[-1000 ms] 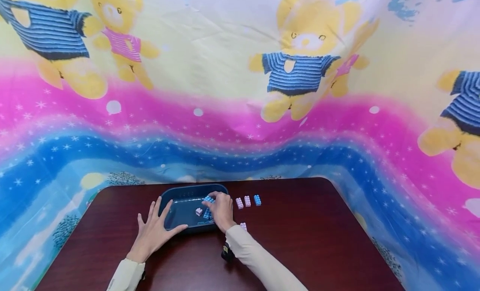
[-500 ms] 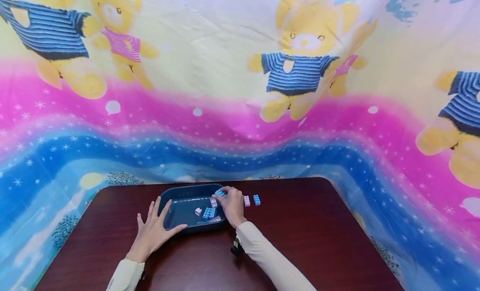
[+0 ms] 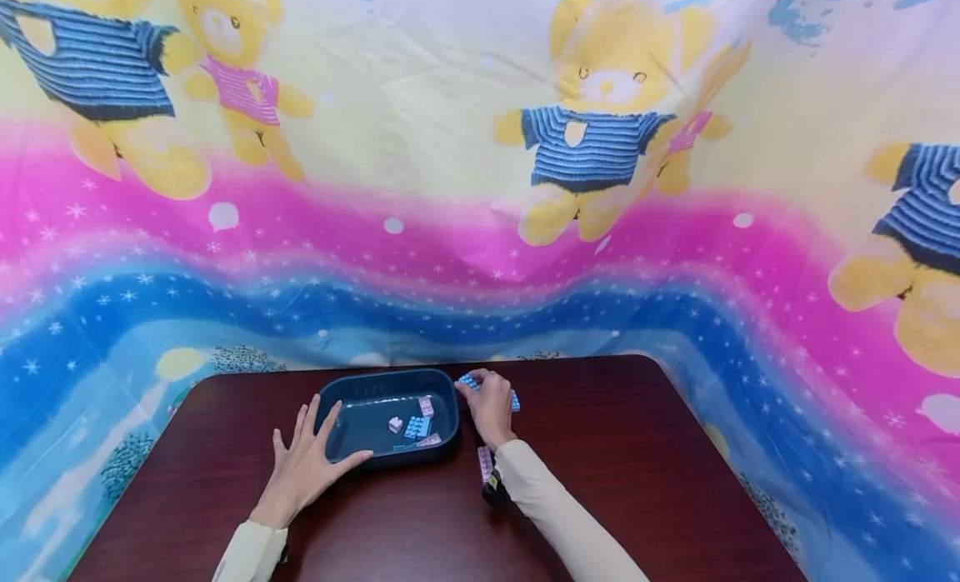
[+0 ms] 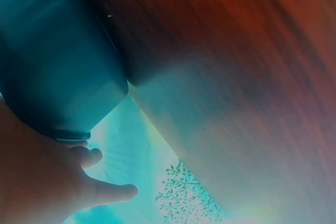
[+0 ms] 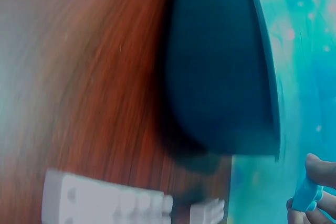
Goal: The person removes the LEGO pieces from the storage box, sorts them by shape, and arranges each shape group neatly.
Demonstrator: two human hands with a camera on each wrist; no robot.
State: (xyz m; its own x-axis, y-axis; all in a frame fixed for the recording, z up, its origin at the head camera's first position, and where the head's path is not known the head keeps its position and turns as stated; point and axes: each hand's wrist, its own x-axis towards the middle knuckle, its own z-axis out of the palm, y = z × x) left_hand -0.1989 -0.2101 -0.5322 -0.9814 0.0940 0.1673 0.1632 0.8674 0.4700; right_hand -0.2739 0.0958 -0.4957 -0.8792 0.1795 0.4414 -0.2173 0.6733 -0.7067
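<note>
My right hand [image 3: 491,408] pinches a blue toy building brick [image 3: 468,381] just past the right end of the dark tray [image 3: 363,419]. In the right wrist view the same blue brick [image 5: 303,195] sits between thumb and fingers, beyond the tray's end wall [image 5: 220,66]. My left hand [image 3: 303,469], fingers spread, rests at the tray's left end. Inside the tray lie a blue brick [image 3: 417,427], a small pink brick [image 3: 395,424] and two more pink bricks. A pink brick [image 3: 484,463] lies on the table beside my right wrist.
Behind my right hand, another blue brick [image 3: 515,401] shows partly on the dark wooden table [image 3: 615,449]. Pale bricks [image 5: 105,200] fill the lower edge of the right wrist view. A cloth printed with bears [image 3: 420,298] hangs around the table's back and sides.
My right hand has lifted the blue brick out of the tray and carried it right, over the table. The bricks left inside show more fully. My left hand has stayed put.
</note>
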